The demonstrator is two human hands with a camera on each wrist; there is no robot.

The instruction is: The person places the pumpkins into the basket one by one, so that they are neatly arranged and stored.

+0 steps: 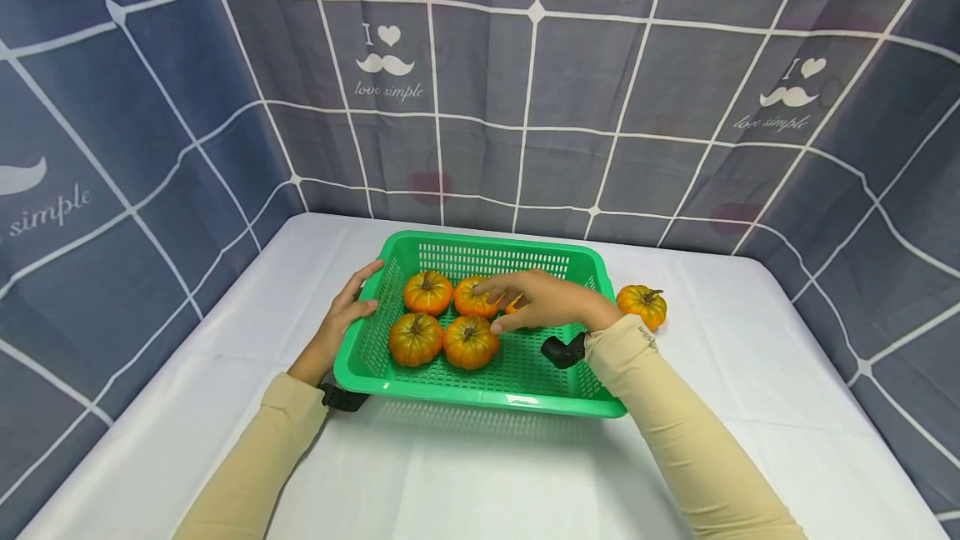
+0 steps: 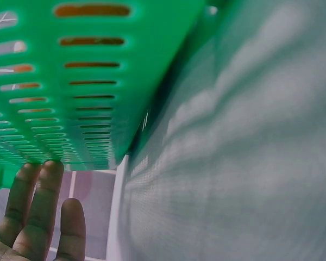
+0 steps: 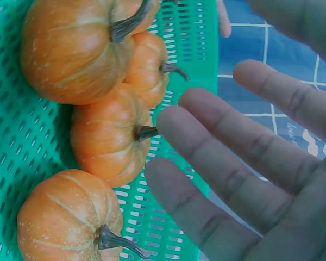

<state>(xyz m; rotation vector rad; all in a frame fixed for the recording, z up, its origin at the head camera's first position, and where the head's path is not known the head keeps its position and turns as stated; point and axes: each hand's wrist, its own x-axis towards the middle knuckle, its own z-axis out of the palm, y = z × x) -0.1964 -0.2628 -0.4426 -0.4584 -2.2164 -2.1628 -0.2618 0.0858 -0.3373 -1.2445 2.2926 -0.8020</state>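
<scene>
A green plastic basket [image 1: 480, 397] with slotted walls stands on the white table, and several orange pumpkins [image 1: 416, 339] with dark stems sit in its left and middle part. My left hand [image 1: 341, 327] holds the basket's left rim, thumb over the edge. In the left wrist view its fingers [image 2: 46, 201] lie along the outside, two fingertips at the slotted wall. Over the pumpkins hovers my right hand [image 1: 536, 298], palm down, fingers spread and holding nothing; it partly covers one pumpkin. In the right wrist view, its fingertips overlap a pumpkin's stem [image 3: 146, 133].
One more pumpkin [image 1: 642, 307] lies on the table just outside the basket's right side, beside the right wrist. A white cloth [image 1: 750, 357] covers the table. Grey checked curtains [image 1: 480, 65] hang behind it and at both sides.
</scene>
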